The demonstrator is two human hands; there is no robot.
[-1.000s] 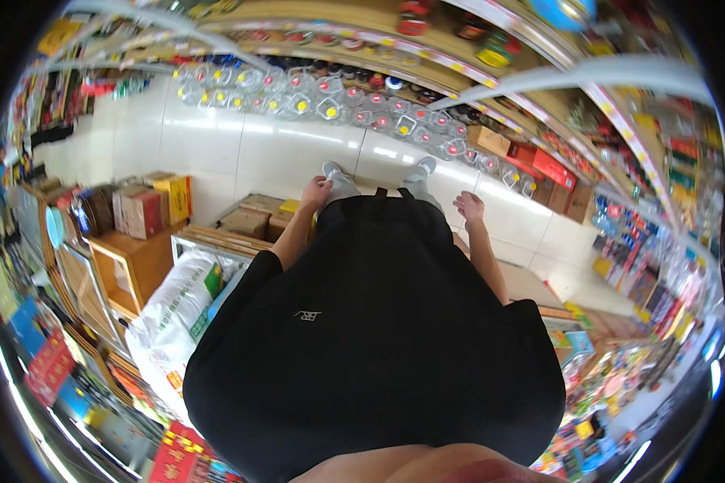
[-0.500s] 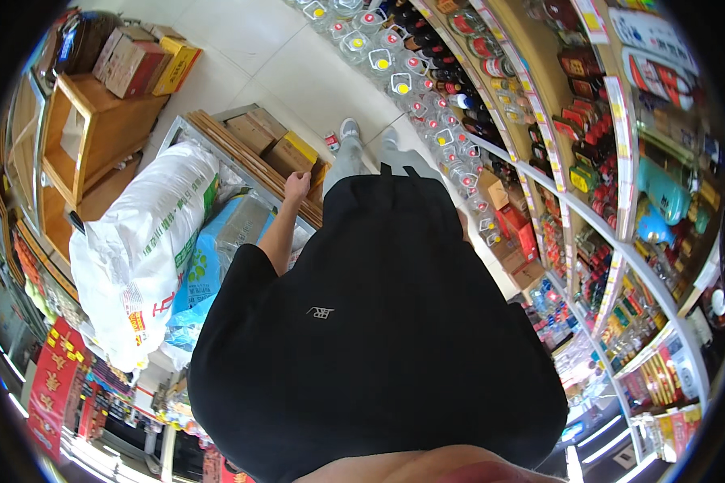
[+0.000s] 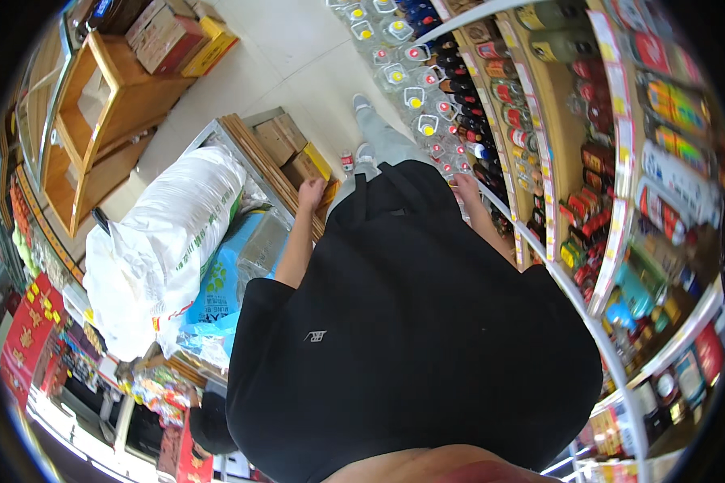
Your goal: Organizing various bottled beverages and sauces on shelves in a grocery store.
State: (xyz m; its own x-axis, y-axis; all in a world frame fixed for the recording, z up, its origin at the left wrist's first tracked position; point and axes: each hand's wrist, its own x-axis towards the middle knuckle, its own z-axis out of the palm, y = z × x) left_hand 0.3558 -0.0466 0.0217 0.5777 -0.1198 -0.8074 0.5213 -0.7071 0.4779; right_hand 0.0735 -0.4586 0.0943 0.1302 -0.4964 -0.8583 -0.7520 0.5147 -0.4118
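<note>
Below the camera, a black shirt (image 3: 411,322) fills the middle of the view, with both bare forearms reaching away from it toward the floor. To its left lie a big white sack (image 3: 165,241) and a blue bag (image 3: 217,298), side by side on a pallet cart (image 3: 238,157). Beyond the shirt, the left hand (image 3: 310,193) rests at the edge of a yellow-sided box (image 3: 312,165) on that cart; its fingers curl loosely over the box edge, though whether they grip it I cannot tell. A brown carton (image 3: 275,138) sits just beside the box. The right hand (image 3: 466,187) hangs close to the lowest shelf (image 3: 491,201) of dark bottles (image 3: 479,157), its fingers too small to tell open from closed. Grey trousers (image 3: 379,141) and shoes stand between the two hands on the pale tiled floor (image 3: 298,48). Further off, clear jugs with yellow caps (image 3: 415,101) line the floor by the shelving, and a wooden rack (image 3: 105,105) with cartons stands at far left
</note>
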